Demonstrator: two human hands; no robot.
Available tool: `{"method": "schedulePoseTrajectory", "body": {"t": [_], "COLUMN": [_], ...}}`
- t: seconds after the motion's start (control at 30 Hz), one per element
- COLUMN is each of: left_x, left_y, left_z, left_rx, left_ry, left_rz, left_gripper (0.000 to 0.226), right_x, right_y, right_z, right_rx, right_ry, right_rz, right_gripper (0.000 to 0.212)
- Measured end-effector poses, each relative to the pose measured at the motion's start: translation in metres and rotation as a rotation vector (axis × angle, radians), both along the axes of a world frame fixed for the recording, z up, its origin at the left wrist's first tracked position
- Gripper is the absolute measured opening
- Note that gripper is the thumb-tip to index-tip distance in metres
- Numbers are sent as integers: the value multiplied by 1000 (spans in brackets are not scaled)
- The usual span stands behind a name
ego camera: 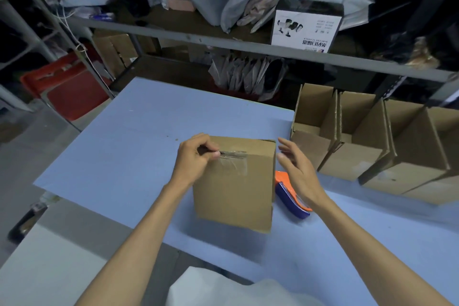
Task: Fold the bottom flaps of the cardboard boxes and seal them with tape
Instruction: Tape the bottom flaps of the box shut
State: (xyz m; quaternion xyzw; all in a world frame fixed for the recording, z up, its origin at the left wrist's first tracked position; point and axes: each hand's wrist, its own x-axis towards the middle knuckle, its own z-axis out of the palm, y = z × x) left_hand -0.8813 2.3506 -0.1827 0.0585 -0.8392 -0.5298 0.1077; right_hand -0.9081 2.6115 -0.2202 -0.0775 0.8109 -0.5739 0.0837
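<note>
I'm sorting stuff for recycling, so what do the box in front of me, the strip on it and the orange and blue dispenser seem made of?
The box is matte brown cardboard, likely corrugated. The tape on it is clear glossy plastic film: it glints and wrinkles. The dispenser looks like smooth hard plastic, shiny orange and blue.

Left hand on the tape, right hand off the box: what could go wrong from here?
The tape looks wrinkled where the left hand pinches it at the box edge, so the seal may lift. The open right hand hovers by the tape dispenser and could knock it against the box.
</note>
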Motion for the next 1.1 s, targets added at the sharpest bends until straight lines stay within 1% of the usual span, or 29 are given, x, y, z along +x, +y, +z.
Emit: {"method": "schedulePoseTrajectory", "body": {"t": [0.07, 0.1, 0.17, 0.23, 0.27, 0.3, 0.33, 0.37, 0.43, 0.47, 0.5, 0.57, 0.6, 0.67, 0.7, 0.73, 0.77, 0.83, 0.87, 0.93, 0.97, 1.03, 1.07, 1.1], "left_x": [-6, -9, -13, -13, -11, -8, -3, 3, 16, 21, 24, 23, 20, 15, 13, 10, 6, -3, -8, -14, -15, -16, -15, -15], "left_y": [-10, -16, -21, -15, -10, -4, 3, 11, 29, 37, 42, 42, 40, 32, 27, 22, 17, 6, 2, -4, -5, -5, -5, -5], "left_z": [6, 8, 10, 5, 2, 0, 0, -1, 0, -2, -3, -3, -2, 2, 4, 7, 10, 17, 20, 27, 30, 36, 40, 44], "left_rx": [143, 211, 292, 196, 113, 54, 31, 47, 153, 155, 101, 18, 30, 72, 76, 74, 73, 109, 143, 190, 204, 245, 281, 336], "left_ry": [-15, -15, -15, -40, -71, -97, -115, -131, -196, -235, -260, -262, -255, -242, -237, -231, -227, -258, -296, -383, -414, -424, -407, -374], "left_rz": [21, 25, 42, 121, 187, 248, 272, 247, 106, 42, 13, 56, 87, 127, 143, 160, 177, 193, 191, 169, 152, 126, 108, 85], "left_gripper": [29, 29, 25, 16, 20, 30, 39, 45, 62, 70, 74, 70, 65, 57, 54, 52, 49, 46, 44, 39, 34, 20, 18, 20], "right_x": [-2, -3, -4, -5, -5, -5, -5, -4, -4, -6, -7, -10, -9, -4, -1, 2, 3, 1, -1, -3, -4, -6, -7, -8], "right_y": [1, 1, 0, -5, -8, -12, -16, -19, -26, -28, -31, -35, -35, -33, -30, -27, -25, -22, -22, -25, -27, -33, -35, -38], "right_z": [-7, -10, -13, -10, -9, -8, -7, -5, 1, 4, 8, 16, 21, 29, 33, 37, 40, 42, 43, 45, 46, 52, 56, 59], "right_rx": [10, 8, 19, 32, 32, 44, 64, 75, 65, 79, 112, 173, 175, 125, 82, 57, 70, 187, 250, 376, 454, 583, 558, 472], "right_ry": [-105, -147, -148, -100, -79, -51, -21, -3, 0, 10, 20, 4, -23, -40, -14, 30, 83, 169, 194, 273, 368, 639, 729, 747], "right_rz": [44, 71, 100, 84, 78, 74, 65, 45, -15, -35, -43, -47, -42, 30, 107, 199, 293, 423, 445, 417, 376, 309, 323, 352], "right_gripper": [64, 64, 44, 31, 28, 27, 26, 27, 30, 31, 31, 33, 38, 60, 72, 78, 79, 71, 66, 53, 46, 29, 20, 16]}}
